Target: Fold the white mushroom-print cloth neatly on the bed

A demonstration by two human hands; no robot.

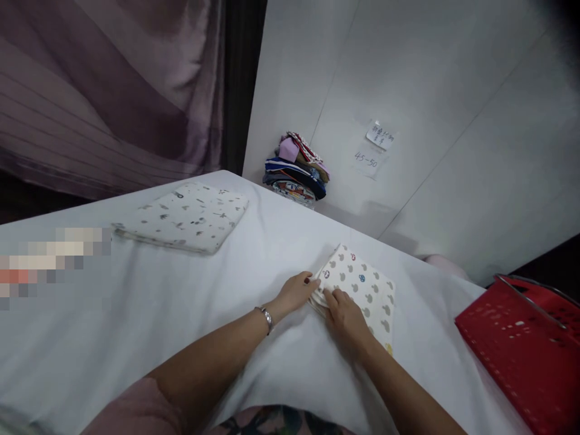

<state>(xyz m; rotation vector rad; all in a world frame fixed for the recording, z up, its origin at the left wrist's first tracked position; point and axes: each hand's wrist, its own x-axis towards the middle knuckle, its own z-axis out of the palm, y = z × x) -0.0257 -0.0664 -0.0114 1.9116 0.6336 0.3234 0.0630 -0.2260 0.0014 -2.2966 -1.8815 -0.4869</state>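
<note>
A folded cream cloth [365,289] printed with grey, red and blue mushroom shapes lies on the white sheet [190,302]. My left hand [296,292], a silver bracelet on its wrist, has its fingertips pinched on the cloth's near left corner. My right hand [347,315] rests on the cloth's near edge with fingers curled onto the fabric layers. Both hands meet at that corner.
A second folded cream cloth [183,217] with small grey prints lies at the far left. A stack of folded colourful clothes [296,169] sits against the white wall, near a paper note [379,136]. A red plastic basket [525,344] stands at the right.
</note>
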